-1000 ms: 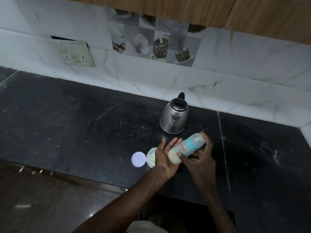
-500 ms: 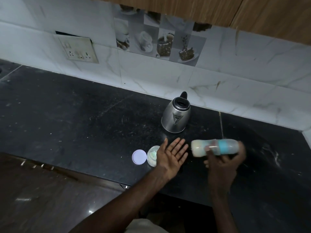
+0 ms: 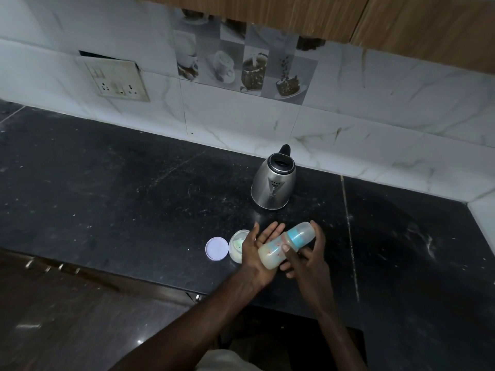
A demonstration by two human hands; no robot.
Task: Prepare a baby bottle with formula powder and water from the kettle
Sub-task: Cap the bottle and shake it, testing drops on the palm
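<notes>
A person held a baby bottle (image 3: 272,253) above a black stone countertop (image 3: 134,196), seen from a head-worn camera. The bottle lay tilted, its clear cap and blue collar pointing to about 2 o'clock and its base to about 8 o'clock, with milky liquid filling the lower part. The right hand (image 3: 310,261) gripped the bottle near the collar, thumb laid across the body and fingers curled underneath. The left hand (image 3: 254,253) was flat and open, fingers straight and pointing to about 1 o'clock, with the bottle's base end resting against its palm.

A steel kettle (image 3: 273,183) stood upright on the counter at 12 o'clock from the hands, apart from them and close to the wall, its spout facing the camera. At 9 o'clock from the left hand sat a small open formula jar (image 3: 235,247), partly hidden by the hand's edge, and its round pale lid (image 3: 217,249) lay flat just beside it, further toward 9 o'clock.

Behind the counter ran white marbled wall tiles, with a socket plate (image 3: 115,80) at 10 o'clock and a band of coffee-themed picture tiles (image 3: 241,62) at 12 o'clock under a wooden cabinet (image 3: 294,14).
</notes>
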